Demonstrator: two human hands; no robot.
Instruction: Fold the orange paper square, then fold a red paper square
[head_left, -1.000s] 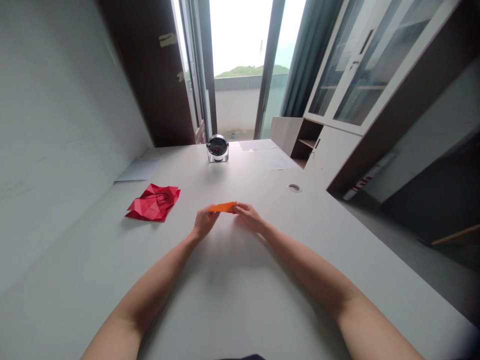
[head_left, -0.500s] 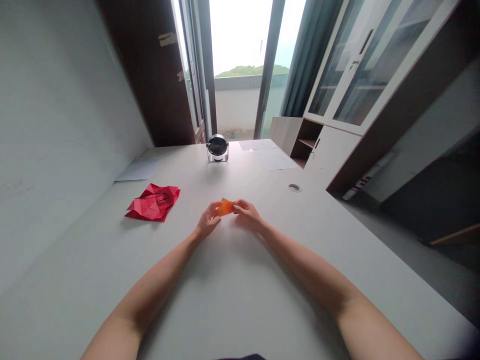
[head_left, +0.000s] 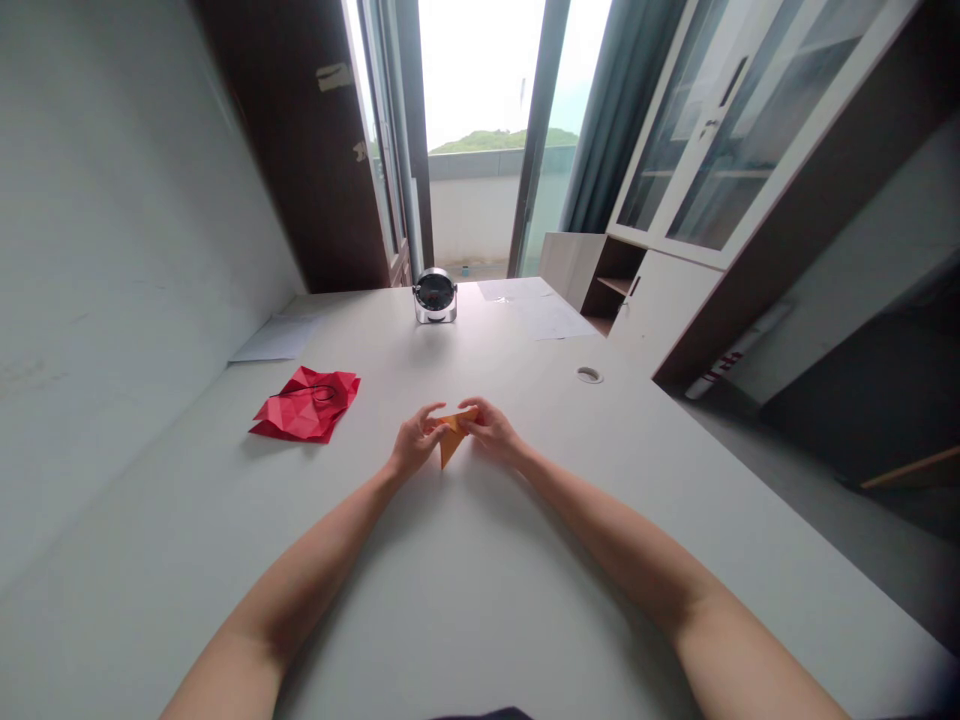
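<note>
A small piece of folded orange paper (head_left: 450,447) is held between my two hands, over the middle of the white table. Its pointed end hangs down toward me. My left hand (head_left: 414,442) pinches it from the left, thumb and fingers closed on its edge. From the other side my right hand (head_left: 491,430) grips its right corner between thumb and fingers. My fingers cover parts of the upper folds. A creased sheet of red paper (head_left: 306,410) lies to the left, with a thin black cord (head_left: 324,393) on top.
A round dark device in a silver stand (head_left: 435,293) stands toward the table's far edge. White sheets (head_left: 551,315) lie at the back right, another sheet (head_left: 274,338) at the far left. A cable hole (head_left: 589,375) is set in the white table (head_left: 480,600). Cabinets stand beyond, right.
The orange paper has been turned, so that a point now hangs downward where it lay sideways before. My hands have shifted only slightly around it. The red paper has not moved.
</note>
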